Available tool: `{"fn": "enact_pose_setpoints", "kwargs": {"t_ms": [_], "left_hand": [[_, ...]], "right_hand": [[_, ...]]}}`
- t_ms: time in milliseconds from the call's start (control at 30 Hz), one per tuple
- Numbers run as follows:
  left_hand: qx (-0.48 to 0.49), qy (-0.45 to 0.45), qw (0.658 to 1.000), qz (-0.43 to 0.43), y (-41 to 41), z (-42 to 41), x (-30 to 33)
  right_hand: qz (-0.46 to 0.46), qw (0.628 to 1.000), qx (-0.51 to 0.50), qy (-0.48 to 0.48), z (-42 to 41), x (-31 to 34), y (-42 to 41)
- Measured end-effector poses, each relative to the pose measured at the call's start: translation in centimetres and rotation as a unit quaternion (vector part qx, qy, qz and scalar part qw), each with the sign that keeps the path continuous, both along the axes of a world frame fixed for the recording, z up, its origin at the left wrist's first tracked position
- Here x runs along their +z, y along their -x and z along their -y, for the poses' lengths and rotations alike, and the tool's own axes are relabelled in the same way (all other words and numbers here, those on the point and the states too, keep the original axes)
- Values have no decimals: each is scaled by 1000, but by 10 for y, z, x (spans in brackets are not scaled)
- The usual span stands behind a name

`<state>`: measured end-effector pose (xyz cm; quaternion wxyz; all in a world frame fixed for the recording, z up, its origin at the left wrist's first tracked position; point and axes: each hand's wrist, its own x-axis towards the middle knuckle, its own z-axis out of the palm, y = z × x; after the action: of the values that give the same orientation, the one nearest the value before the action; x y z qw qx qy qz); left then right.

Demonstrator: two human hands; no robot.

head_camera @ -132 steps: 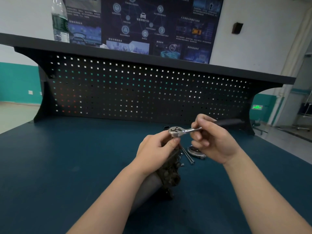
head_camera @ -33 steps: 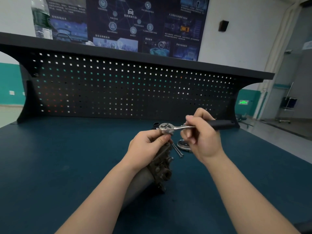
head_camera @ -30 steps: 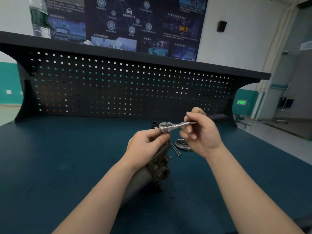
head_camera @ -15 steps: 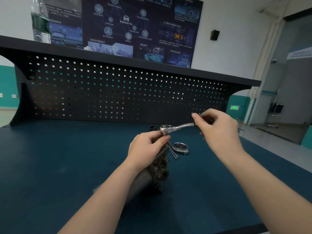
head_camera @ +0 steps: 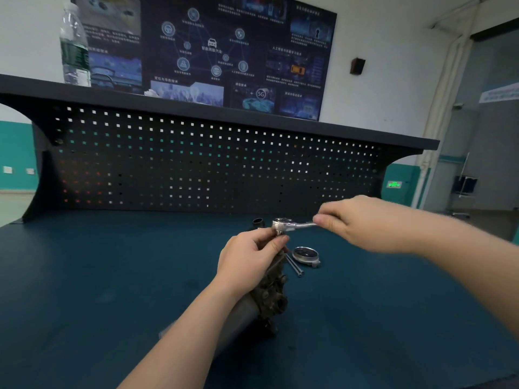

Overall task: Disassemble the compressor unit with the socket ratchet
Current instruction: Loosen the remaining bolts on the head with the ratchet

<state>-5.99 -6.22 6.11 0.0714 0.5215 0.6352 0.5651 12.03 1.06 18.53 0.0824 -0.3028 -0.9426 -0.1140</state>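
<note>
change: your right hand (head_camera: 373,223) has slid out along the ratchet (head_camera: 292,225) handle and swung it toward your right since half a second back; head tilt also lifted the view. Left hand (head_camera: 250,259) hasn't shifted.
meaning: reads as one stroke of loosening a bolt on top of the compressor (head_camera: 266,296); probably mid-swing, picture is blurred there.
right fingers: curled round the handle near the shank, thumb tip forward; handle end hidden in your palm.
left fingers: pinched narrow just under the ratchet head, steadying the socket; can't see the socket or bolt itself.
ratchet: roughly level, head over the compressor's top end, handle pointing right.
compressor: stands tilted on the bench (head_camera: 112,290) under your left wrist, grimy end facing right, mostly covered by your forearm.
done so far: two long bolts (head_camera: 293,266) and a round cover (head_camera: 305,254) lie loose just right of the unit, so some fasteners look already out.
near parts: small dark socket (head_camera: 258,222) behind the ratchet head, apart from it.
room: open bench on your right for the swing; pegboard (head_camera: 196,164) well behind.
edges: bench's front edge sits close under your right forearm; keep loose bolts away from it.
shelf: bottle (head_camera: 74,49) up top, out of the way.
</note>
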Motion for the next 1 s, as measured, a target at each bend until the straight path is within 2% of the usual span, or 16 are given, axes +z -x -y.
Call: {"fn": "enact_pose_setpoints", "kwargs": {"t_ms": [67,133,200,267,333,433,500,600,667,700,800,833,867,933,1000], "left_hand": [[8,-4,1000,0,-1,-1,0],[8,-11,1000,-6,-2,-1,-1],[2,-19,1000,-10,-3,-1,-2],[-13,-26,1000,-1,-4,0,-3],[-19,-31,999,6,-4,0,-2],[-21,-30,999,14,-5,0,-2],[-26,-34,999,19,-6,0,-2],[-39,-30,998,25,-6,1,0],[-49,-15,998,30,-3,1,1],[-58,-7,998,32,0,2,2],[-91,9,996,21,7,2,6],[-96,12,995,15,9,2,6],[-97,14,995,10,9,2,6],[-94,11,996,5,6,2,4],[-88,5,996,11,3,1,2]], "right_hand": [[-76,992,21,-100,23,-25,-6],[-218,954,115,-174,52,-55,-7],[-293,920,188,-180,66,-72,-6],[-363,882,266,-141,56,-82,-6],[-471,827,301,-50,41,-84,-5],[-607,736,272,127,29,-89,13],[-649,699,233,190,30,-97,32],[-688,670,168,221,27,-96,54],[-699,647,167,254,21,-93,59],[-707,615,187,296,17,-94,59],[-687,466,270,489,1,-98,53],[-665,427,275,548,-7,-96,52],[-639,402,262,602,-16,-93,52],[-582,386,208,685,-34,-84,53],[-547,392,183,717,-46,-79,58]]}}
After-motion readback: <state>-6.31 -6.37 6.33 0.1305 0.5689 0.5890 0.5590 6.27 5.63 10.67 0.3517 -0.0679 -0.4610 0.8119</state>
